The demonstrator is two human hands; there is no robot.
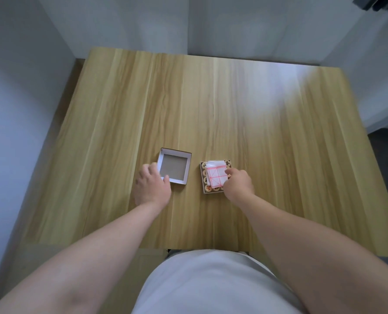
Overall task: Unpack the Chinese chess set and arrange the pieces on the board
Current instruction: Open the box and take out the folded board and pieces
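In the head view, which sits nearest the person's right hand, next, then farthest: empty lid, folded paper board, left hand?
1. Folded paper board, pinched by the right hand.
2. Empty lid, to its left.
3. Left hand, holding the lid's left corner.

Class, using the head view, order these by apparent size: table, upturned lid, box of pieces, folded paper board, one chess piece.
1. table
2. upturned lid and box of pieces: too alike to rank
3. folded paper board
4. chess piece

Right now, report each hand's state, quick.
Left hand: grips the box lid at its near corner.
Right hand: pinches the folded paper board lying on the chess pieces.
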